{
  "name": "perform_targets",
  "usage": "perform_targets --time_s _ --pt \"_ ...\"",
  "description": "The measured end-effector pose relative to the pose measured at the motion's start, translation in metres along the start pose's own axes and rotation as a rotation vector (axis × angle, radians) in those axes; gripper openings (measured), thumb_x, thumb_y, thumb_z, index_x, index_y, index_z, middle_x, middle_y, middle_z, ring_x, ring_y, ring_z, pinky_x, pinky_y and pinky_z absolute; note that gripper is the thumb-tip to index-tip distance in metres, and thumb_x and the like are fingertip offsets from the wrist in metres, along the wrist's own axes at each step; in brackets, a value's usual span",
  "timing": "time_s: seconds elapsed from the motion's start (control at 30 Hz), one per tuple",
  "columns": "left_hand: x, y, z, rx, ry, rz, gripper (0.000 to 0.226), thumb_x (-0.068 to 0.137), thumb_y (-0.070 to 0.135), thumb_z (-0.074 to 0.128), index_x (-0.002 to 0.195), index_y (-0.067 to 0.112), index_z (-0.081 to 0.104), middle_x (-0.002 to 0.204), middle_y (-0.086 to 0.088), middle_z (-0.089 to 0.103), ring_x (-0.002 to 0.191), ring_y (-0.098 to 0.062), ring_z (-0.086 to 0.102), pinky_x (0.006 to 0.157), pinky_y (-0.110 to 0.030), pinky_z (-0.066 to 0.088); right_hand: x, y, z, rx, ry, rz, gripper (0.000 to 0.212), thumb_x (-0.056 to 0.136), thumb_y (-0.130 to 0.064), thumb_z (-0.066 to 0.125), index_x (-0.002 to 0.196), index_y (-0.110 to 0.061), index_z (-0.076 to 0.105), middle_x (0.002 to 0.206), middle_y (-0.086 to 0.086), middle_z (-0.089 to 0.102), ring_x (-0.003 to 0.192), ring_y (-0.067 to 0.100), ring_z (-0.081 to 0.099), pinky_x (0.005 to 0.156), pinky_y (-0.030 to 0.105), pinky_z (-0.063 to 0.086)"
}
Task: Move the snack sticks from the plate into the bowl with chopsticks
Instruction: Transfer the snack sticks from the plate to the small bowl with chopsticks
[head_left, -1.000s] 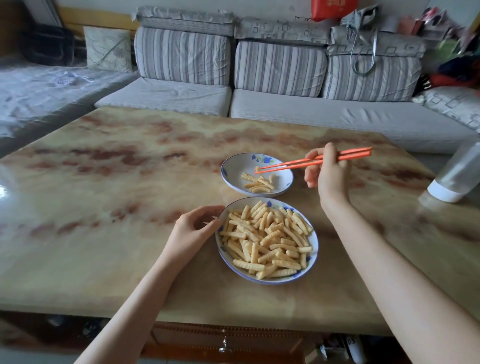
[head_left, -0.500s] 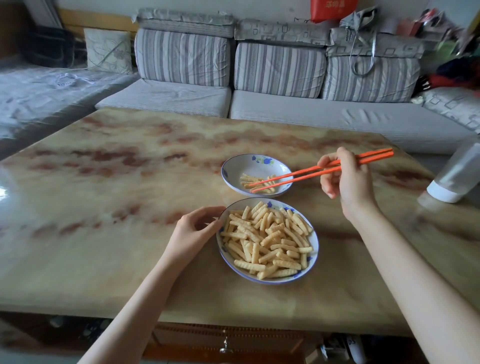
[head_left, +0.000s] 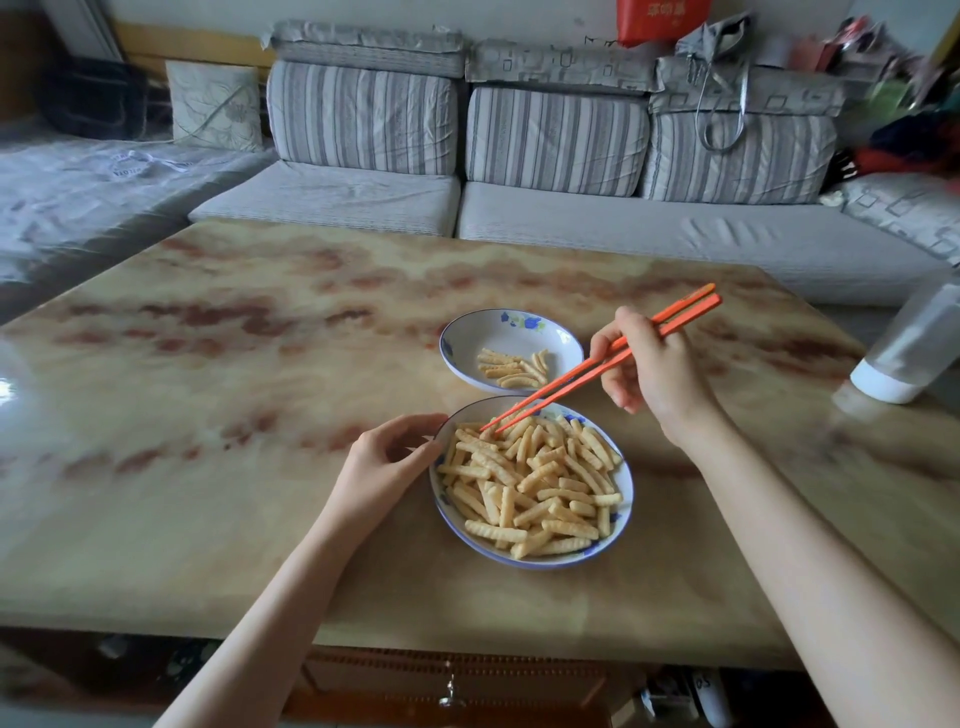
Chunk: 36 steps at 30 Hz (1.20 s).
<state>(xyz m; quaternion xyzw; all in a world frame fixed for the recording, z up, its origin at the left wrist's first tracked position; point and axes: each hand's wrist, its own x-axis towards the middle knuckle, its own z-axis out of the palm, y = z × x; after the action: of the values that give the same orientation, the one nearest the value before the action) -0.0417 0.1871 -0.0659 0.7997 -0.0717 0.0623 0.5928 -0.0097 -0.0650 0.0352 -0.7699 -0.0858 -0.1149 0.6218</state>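
Since leaving the bowl (head_left: 483, 332), chopsticks (head_left: 561, 385): empty, tips narrow, at snack sticks (head_left: 535, 483) on plate (head_left: 627, 486).
Right hand (head_left: 654, 364): I grip chopsticks.
Left hand (head_left: 384, 462): steadies plate.

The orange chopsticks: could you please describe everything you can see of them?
The chopsticks are a pair of long, straight orange sticks. They look smooth and plastic, with squared butt ends. The right hand grips them above their middle, fingers curled around them. They lie nearly parallel and slant down to the left, with the butts raised. Their tips are close together among the snack sticks at the far edge of the plate. Whether the tips pinch a stick is unclear.
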Motion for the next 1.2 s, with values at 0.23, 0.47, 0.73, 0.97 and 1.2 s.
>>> perform_targets --time_s 0.23,0.47,0.73,0.97,1.2 --pt "0.000 -0.001 0.000 -0.003 0.002 0.004 0.038 0.070 0.038 0.060 0.104 0.028 0.073 0.098 0.014 0.074 0.095 -0.009 0.069 0.086 -0.022 0.054 0.008 0.001 -0.012 0.126 0.194 0.017 0.046 0.101 -0.021 0.032 0.062 -0.007 0.054 0.034 0.005 0.043 0.029 0.018 0.034 0.035 0.020 0.026" --pt "-0.001 0.001 0.000 0.010 0.002 0.003 0.034 0.073 0.031 0.060 0.105 0.028 0.073 0.099 0.014 0.074 0.095 -0.007 0.068 0.090 -0.027 0.053 0.022 0.011 0.001 0.100 0.329 0.001 0.048 0.102 -0.023 0.030 0.064 -0.008 0.054 0.034 0.001 0.046 0.028 0.015 0.037 0.035 0.019 0.028" --pt "-0.002 0.002 -0.002 0.020 0.003 -0.003 0.033 0.075 0.027 0.059 0.105 0.029 0.073 0.099 0.013 0.074 0.096 -0.008 0.068 0.093 -0.033 0.053 0.019 0.021 0.009 0.095 0.283 -0.004 0.049 0.104 -0.026 0.030 0.066 -0.009 0.056 0.035 0.001 0.048 0.029 0.015 0.039 0.036 0.020 0.030" --pt "-0.002 0.001 -0.002 0.015 -0.003 -0.010 0.038 0.069 0.037 0.059 0.104 0.030 0.073 0.098 0.012 0.074 0.096 -0.009 0.069 0.093 -0.035 0.053 -0.002 -0.001 -0.008 0.155 0.162 0.009 0.048 0.103 -0.023 0.032 0.066 -0.005 0.056 0.036 0.006 0.046 0.031 0.019 0.035 0.035 0.020 0.027" --pt "-0.002 0.002 -0.001 0.024 -0.001 -0.005 0.047 0.066 0.048 0.057 0.105 0.029 0.073 0.099 0.013 0.074 0.096 -0.010 0.069 0.093 -0.037 0.053 -0.019 -0.011 -0.008 0.084 -0.013 0.064 0.048 0.103 -0.026 0.031 0.068 -0.005 0.056 0.037 0.009 0.045 0.030 0.019 0.034 0.034 0.019 0.028"
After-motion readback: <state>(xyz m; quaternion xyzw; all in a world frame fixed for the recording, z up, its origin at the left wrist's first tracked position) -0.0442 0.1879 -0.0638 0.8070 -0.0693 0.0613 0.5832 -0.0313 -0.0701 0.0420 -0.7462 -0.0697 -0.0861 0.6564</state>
